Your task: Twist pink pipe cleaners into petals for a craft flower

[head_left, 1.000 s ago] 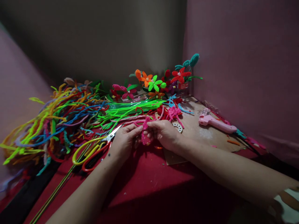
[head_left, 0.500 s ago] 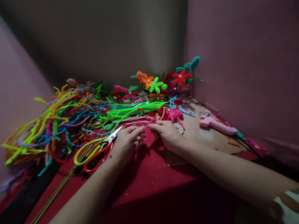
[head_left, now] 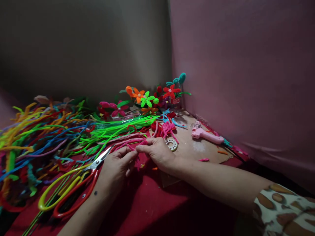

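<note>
The left hand (head_left: 117, 166) and right hand (head_left: 157, 154) each pinch a fuzzy pink piece (head_left: 139, 161) in a fingertip grip above the table (head_left: 145, 208) — seemingly part-shaped, with more shaping left — while finished-looking flowers (head_left: 147, 99) stand at the back.

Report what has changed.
The view swung right, so everything sits further left in it. The left hand and right hand, slightly apart half a second ago, now seem to meet at the pink strip. Scissors and pink tool lie undisturbed.
</note>
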`<state>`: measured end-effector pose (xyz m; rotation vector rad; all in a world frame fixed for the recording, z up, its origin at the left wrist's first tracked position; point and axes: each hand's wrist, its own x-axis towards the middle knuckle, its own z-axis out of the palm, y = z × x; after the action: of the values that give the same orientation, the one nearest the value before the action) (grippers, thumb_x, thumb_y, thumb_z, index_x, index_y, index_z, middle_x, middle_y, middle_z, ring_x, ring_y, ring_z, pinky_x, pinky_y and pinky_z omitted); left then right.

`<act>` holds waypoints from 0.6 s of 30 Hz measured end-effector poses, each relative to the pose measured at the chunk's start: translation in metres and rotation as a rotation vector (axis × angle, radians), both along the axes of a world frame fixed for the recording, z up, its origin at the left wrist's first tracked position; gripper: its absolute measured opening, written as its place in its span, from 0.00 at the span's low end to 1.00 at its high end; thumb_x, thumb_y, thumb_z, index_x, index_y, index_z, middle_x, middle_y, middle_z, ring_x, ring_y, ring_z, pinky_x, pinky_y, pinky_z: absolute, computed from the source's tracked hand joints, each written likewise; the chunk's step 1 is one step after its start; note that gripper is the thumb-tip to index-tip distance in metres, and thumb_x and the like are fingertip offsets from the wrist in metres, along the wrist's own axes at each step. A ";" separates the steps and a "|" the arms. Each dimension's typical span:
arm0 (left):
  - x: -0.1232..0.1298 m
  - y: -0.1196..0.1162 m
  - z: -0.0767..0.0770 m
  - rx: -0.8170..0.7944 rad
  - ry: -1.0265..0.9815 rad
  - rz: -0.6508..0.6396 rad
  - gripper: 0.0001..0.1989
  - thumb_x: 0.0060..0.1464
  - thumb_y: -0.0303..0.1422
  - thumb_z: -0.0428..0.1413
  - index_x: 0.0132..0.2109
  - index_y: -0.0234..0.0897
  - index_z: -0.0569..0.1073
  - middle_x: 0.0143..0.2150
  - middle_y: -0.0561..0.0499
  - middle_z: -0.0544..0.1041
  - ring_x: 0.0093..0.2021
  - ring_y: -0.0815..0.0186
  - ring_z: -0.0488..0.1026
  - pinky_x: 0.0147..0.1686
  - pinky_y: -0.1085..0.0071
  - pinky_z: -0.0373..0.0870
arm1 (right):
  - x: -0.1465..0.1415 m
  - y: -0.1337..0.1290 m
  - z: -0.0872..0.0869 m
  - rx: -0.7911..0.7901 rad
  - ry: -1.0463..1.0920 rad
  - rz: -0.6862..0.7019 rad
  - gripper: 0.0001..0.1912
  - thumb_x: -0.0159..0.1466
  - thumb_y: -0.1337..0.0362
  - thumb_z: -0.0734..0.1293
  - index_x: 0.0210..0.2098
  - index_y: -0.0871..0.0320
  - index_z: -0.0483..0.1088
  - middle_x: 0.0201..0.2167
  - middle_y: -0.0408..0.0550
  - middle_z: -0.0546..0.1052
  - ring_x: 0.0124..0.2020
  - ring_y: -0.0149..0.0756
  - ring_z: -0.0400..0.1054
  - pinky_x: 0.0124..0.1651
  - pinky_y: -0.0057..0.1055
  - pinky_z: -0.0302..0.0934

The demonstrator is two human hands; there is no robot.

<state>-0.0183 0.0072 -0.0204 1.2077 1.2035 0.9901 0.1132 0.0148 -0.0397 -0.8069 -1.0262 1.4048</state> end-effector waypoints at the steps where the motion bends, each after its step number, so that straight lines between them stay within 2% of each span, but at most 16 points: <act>1: 0.000 0.000 -0.001 -0.034 -0.051 -0.002 0.13 0.38 0.35 0.62 0.23 0.34 0.66 0.12 0.60 0.60 0.12 0.79 0.52 0.13 0.80 0.48 | 0.000 0.001 -0.001 -0.001 -0.005 -0.008 0.08 0.46 0.63 0.71 0.18 0.61 0.69 0.15 0.37 0.65 0.18 0.23 0.56 0.25 0.26 0.52; 6: 0.000 0.004 -0.004 -0.180 -0.239 0.013 0.12 0.36 0.30 0.63 0.26 0.35 0.66 0.15 0.61 0.62 0.14 0.79 0.55 0.13 0.81 0.50 | 0.000 0.004 -0.003 -0.025 0.018 0.005 0.09 0.46 0.63 0.71 0.17 0.60 0.68 0.15 0.38 0.66 0.18 0.24 0.55 0.24 0.26 0.49; 10: 0.000 0.005 -0.004 -0.116 -0.222 0.044 0.12 0.37 0.31 0.63 0.24 0.36 0.65 0.13 0.62 0.59 0.12 0.79 0.52 0.12 0.81 0.48 | 0.001 0.004 -0.001 0.052 -0.057 0.001 0.14 0.53 0.58 0.67 0.17 0.61 0.67 0.14 0.38 0.64 0.18 0.24 0.54 0.24 0.26 0.48; 13: 0.001 0.005 -0.003 -0.083 -0.193 0.039 0.11 0.36 0.32 0.62 0.23 0.35 0.65 0.11 0.62 0.57 0.10 0.79 0.49 0.11 0.80 0.45 | 0.003 0.003 0.000 0.119 -0.105 -0.010 0.14 0.53 0.58 0.66 0.17 0.61 0.68 0.15 0.38 0.63 0.18 0.23 0.53 0.24 0.26 0.47; 16: 0.002 0.001 -0.001 -0.098 -0.189 0.025 0.10 0.35 0.30 0.62 0.25 0.35 0.66 0.12 0.61 0.60 0.11 0.79 0.51 0.12 0.80 0.46 | 0.004 0.002 0.001 0.102 -0.082 0.000 0.11 0.52 0.60 0.67 0.19 0.61 0.70 0.15 0.38 0.65 0.18 0.24 0.54 0.25 0.26 0.48; 18: 0.003 -0.001 0.000 -0.109 -0.181 0.021 0.10 0.36 0.30 0.61 0.25 0.35 0.67 0.13 0.61 0.61 0.12 0.79 0.51 0.13 0.80 0.47 | 0.004 0.004 0.000 0.090 -0.063 0.014 0.15 0.54 0.58 0.66 0.16 0.61 0.68 0.14 0.40 0.66 0.18 0.25 0.56 0.26 0.27 0.50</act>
<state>-0.0151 0.0065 -0.0200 0.9999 1.1141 1.0131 0.1168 0.0184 -0.0394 -0.7835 -1.1372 1.3421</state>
